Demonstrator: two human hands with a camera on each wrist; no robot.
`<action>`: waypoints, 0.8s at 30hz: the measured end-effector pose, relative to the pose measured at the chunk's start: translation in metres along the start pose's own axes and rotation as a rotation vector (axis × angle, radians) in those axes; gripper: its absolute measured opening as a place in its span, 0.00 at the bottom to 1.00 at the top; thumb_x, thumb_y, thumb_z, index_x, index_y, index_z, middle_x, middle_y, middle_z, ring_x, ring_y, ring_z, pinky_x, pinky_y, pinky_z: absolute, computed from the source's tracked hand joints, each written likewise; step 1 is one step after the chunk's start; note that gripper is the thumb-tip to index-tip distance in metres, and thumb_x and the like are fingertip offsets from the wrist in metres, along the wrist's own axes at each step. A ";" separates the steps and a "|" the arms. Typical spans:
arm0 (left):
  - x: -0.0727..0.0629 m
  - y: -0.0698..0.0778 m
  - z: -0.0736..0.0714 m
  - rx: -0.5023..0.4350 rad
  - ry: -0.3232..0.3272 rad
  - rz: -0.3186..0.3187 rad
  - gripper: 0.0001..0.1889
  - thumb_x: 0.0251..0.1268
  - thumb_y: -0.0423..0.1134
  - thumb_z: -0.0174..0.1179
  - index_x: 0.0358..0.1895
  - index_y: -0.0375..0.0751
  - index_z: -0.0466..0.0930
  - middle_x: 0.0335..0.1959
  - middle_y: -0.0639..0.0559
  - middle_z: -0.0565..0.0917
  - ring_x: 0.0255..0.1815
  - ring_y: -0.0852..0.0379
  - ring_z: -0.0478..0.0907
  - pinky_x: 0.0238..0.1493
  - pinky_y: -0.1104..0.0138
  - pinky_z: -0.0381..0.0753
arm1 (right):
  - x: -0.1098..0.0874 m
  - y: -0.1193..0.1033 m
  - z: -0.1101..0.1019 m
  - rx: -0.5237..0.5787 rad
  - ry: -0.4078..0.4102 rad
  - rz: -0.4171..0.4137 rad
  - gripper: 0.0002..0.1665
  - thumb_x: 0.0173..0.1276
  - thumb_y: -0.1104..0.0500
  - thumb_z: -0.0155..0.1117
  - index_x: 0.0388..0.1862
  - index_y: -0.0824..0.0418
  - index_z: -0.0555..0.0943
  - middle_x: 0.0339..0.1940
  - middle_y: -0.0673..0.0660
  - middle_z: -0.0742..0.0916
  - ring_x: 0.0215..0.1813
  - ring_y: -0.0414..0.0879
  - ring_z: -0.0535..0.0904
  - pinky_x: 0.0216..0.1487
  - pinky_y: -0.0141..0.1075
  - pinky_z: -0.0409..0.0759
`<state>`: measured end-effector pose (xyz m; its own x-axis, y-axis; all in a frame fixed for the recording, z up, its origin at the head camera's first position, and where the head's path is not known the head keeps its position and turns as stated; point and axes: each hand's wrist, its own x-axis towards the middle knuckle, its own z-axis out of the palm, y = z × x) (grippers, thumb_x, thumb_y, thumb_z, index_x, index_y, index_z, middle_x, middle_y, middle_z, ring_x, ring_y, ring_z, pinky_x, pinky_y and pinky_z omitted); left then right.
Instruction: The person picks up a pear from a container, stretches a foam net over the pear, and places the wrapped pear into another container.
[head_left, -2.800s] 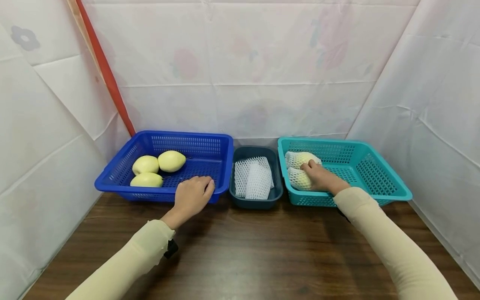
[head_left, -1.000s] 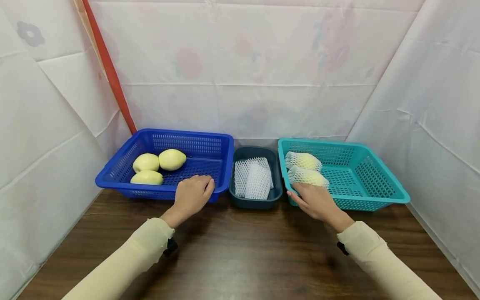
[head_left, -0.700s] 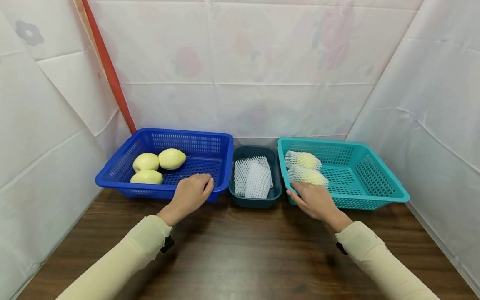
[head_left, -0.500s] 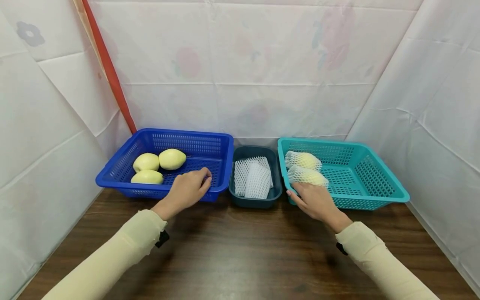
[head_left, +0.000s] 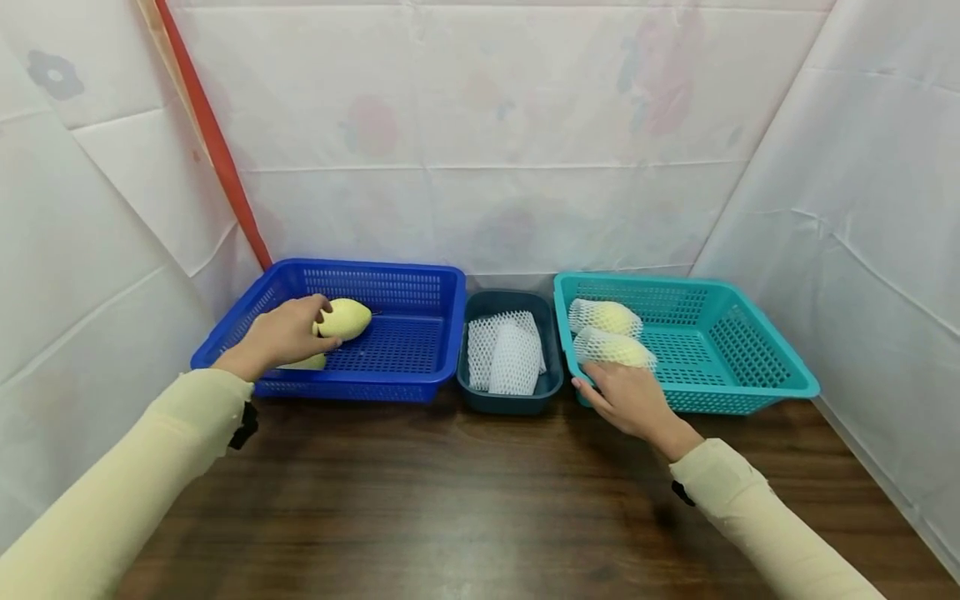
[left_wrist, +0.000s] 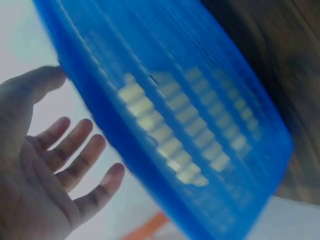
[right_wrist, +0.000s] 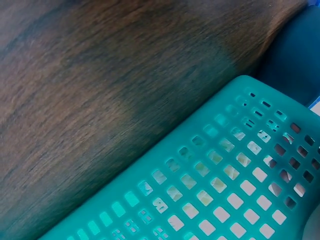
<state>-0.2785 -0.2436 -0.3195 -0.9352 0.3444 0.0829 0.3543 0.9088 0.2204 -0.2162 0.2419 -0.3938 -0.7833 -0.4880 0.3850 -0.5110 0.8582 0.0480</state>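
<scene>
Over the left part of the blue basket [head_left: 397, 392], my left hand [head_left: 281, 333] hovers above the pears with fingers spread. One yellow-green pear [head_left: 347, 320] shows beyond its fingertips, another pear [head_left: 311, 362] peeks out below, and the hand covers the rest. In the left wrist view the fingers [left_wrist: 82, 155] and thumb are apart, past the basket's rim. My right hand [head_left: 630, 400] holds the front rim of the teal basket [head_left: 772, 392], fingers inside and thumb outside. Right by its fingers lies a pear in a white foam net [head_left: 615, 350], with another netted pear [head_left: 607, 318] behind.
Between the baskets stands a dark teal bin [head_left: 512, 404] with white foam net sleeves [head_left: 516, 358] in it. All three containers line up along a white cloth wall [head_left: 480, 208] at the back. The dark wooden table [head_left: 450, 500] runs in front.
My right hand has let go of a netted pear and moved to the teal basket's front rim. My left hand has left the blue basket's front rim and moved left over the pears, fingers opening.
</scene>
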 end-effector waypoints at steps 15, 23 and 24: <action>-0.002 -0.053 0.015 -0.023 -0.186 -0.099 0.34 0.50 0.52 0.69 0.54 0.27 0.74 0.52 0.27 0.75 0.53 0.28 0.68 0.47 0.37 0.68 | 0.001 -0.001 0.002 -0.020 0.002 0.000 0.19 0.72 0.45 0.52 0.42 0.58 0.80 0.31 0.53 0.85 0.29 0.45 0.79 0.26 0.42 0.76; -0.001 -0.051 0.013 -0.080 -0.273 -0.124 0.32 0.52 0.44 0.69 0.55 0.22 0.72 0.53 0.24 0.72 0.53 0.27 0.66 0.54 0.38 0.64 | 0.003 -0.002 0.001 -0.025 0.007 0.004 0.19 0.72 0.46 0.54 0.45 0.59 0.81 0.36 0.56 0.86 0.33 0.48 0.82 0.29 0.44 0.78; -0.001 -0.051 0.013 -0.081 -0.287 -0.131 0.32 0.52 0.43 0.68 0.55 0.22 0.71 0.54 0.23 0.70 0.53 0.26 0.65 0.54 0.37 0.63 | 0.003 -0.002 0.001 -0.027 0.009 0.004 0.19 0.72 0.46 0.53 0.45 0.59 0.80 0.37 0.56 0.86 0.33 0.48 0.82 0.29 0.44 0.78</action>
<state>-0.2960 -0.2869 -0.3429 -0.9305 0.2883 -0.2259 0.2187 0.9321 0.2887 -0.2178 0.2386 -0.3941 -0.7824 -0.4830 0.3932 -0.4978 0.8644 0.0713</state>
